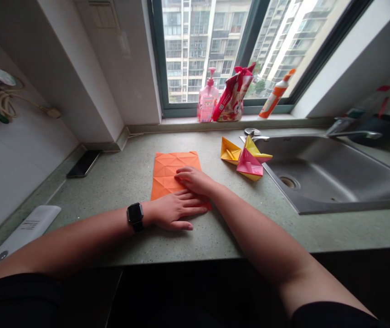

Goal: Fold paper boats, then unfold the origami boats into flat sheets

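Observation:
An orange sheet of paper (165, 174) lies on the counter, crossed by a grid of straight and diagonal creases. Across its lower edge my left hand (176, 209) rests flat, fingers stretched to the right and the thumb apart, touching the counter. My right hand (195, 180) lies on the right part of the sheet, its fingers pointing left and loosely extended. The two hands meet near the sheet's lower right, where they hide part of it. To the right stand folded paper pieces in yellow and pink (249, 161), grouped together.
A steel sink (304, 207) with a faucet (355, 134) is set in at the right. On the windowsill are a pink pump bottle (207, 102), a red bag (234, 98) and an orange-white bottle (275, 98). A phone (84, 164) and a white device (26, 234) lie left.

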A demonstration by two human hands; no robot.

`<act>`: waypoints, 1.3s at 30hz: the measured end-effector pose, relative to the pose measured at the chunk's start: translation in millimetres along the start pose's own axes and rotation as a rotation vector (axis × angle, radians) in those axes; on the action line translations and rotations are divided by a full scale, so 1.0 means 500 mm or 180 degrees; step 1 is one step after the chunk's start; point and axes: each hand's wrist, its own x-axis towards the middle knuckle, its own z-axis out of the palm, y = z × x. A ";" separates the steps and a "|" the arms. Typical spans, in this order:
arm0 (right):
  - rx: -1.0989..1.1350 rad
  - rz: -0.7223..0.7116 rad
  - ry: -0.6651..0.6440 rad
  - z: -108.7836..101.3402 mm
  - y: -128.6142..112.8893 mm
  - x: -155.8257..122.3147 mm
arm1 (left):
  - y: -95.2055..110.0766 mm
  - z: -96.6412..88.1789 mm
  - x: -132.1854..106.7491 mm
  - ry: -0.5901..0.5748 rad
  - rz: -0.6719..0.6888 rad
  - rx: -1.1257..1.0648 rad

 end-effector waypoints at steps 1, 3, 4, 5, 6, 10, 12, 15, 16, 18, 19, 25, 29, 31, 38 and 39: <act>0.0008 -0.0077 -0.0078 0.003 -0.001 0.002 | -0.001 0.001 0.001 -0.0005 0.0040 -0.0049; -0.0072 -0.0158 -0.0263 0.006 -0.002 0.006 | -0.003 0.005 0.001 0.0015 0.0122 -0.0122; -0.0163 -0.0148 -0.0357 0.007 -0.003 0.008 | -0.005 0.006 0.000 0.0034 0.0154 -0.0148; -0.0272 -0.0099 -0.0445 0.007 -0.005 0.010 | -0.006 0.008 0.000 0.0056 0.0182 -0.0171; -0.0385 -0.0013 -0.0527 0.006 -0.007 0.014 | -0.007 0.010 -0.001 0.0068 0.0203 -0.0189; -0.0774 0.0454 -0.0766 0.005 -0.015 0.032 | -0.007 0.008 -0.002 0.0013 0.0241 -0.0221; -0.0907 0.0604 -0.0818 0.005 -0.014 0.042 | -0.004 0.004 -0.003 -0.0052 0.0212 -0.0223; -0.1028 0.0784 -0.0795 0.006 0.003 0.060 | 0.003 0.000 -0.006 -0.0135 0.0154 -0.0217; -0.1056 0.0849 -0.0773 0.005 0.013 0.067 | 0.005 -0.001 -0.007 -0.0153 0.0144 -0.0214; -0.1104 0.0969 -0.0705 0.003 0.039 0.081 | 0.007 -0.001 -0.009 -0.0169 0.0125 -0.0212; -0.1123 0.1018 -0.0656 0.002 0.054 0.089 | 0.007 0.000 -0.009 -0.0167 0.0111 -0.0212; -0.1239 0.1375 -0.0339 -0.013 0.142 0.129 | 0.003 0.009 -0.009 -0.0025 0.0091 -0.0206; -0.1326 0.1809 -0.0181 -0.026 0.158 0.143 | 0.005 0.008 -0.009 -0.0056 0.0089 -0.0197; -0.1354 0.1906 -0.0039 -0.035 0.147 0.142 | 0.005 0.006 -0.008 -0.0133 0.0058 -0.0167; -0.0459 0.0005 -0.0237 -0.032 0.022 0.105 | -0.002 0.013 -0.006 -0.0107 0.0116 -0.0095; -0.0276 -0.0224 -0.0434 -0.020 0.001 0.101 | -0.003 0.015 -0.006 -0.0090 0.0120 -0.0087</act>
